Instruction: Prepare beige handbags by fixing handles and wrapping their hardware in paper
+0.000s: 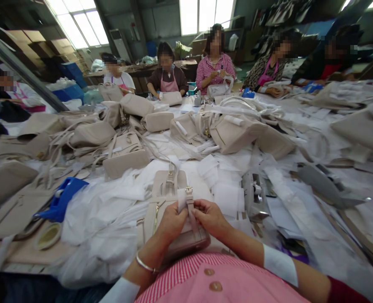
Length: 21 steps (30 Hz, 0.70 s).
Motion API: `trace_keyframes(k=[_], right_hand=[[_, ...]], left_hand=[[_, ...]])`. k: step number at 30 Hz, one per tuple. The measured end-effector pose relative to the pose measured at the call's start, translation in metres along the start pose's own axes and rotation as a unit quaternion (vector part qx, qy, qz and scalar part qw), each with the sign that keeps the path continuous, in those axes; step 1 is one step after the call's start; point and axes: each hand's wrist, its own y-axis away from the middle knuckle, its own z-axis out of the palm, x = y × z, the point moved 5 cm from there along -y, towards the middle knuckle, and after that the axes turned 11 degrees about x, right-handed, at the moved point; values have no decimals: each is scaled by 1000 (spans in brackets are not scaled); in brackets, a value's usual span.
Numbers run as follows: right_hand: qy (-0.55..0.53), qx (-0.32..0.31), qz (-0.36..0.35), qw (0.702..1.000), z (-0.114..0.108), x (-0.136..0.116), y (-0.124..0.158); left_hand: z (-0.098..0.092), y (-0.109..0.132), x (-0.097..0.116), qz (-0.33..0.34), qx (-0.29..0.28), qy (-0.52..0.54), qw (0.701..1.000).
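Observation:
A beige handbag [148, 227] with a gold zipper and buckled straps lies in front of me, against my pink apron. My left hand [171, 223] is closed, thumb and fingers pinching a small white sheet [181, 199] beside the buckle. My right hand [212, 216] pinches the bag's strap [191, 208] just below the gold buckle [189, 190]. Both hands rest over the upper part of the bag, close together. The fingertips are partly hidden, and the white sheet's far edge tucks in by the strap.
A blue tape dispenser [63, 198] and a tape roll [48, 235] lie to the left; a grey tape dispenser [255, 195] stands at right. White paper sheets [226, 189] spread beyond the bag. Many beige bags [126, 158] are heaped across the table. Several people sit opposite.

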Motion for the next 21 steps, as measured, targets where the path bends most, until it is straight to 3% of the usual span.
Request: trace_keyframes(k=[3, 6, 8, 12, 17, 21], right_hand=[[28, 10, 8, 1000, -1, 2, -4], [57, 9, 7, 998, 0, 0, -3], [72, 10, 15, 997, 2, -1, -2], [118, 25, 15, 993, 4, 3, 0], [251, 17, -130, 959, 8, -6, 2], [328, 15, -186, 926, 9, -15, 3]], left_hand=[[7, 8, 3, -65, -120, 150, 979], [12, 14, -4, -183, -177, 300, 919], [16, 15, -9, -216, -168, 350, 896], [27, 15, -16, -186, -123, 378, 899], [33, 15, -23, -179, -75, 373, 907], [32, 13, -23, -171, -47, 377, 909]])
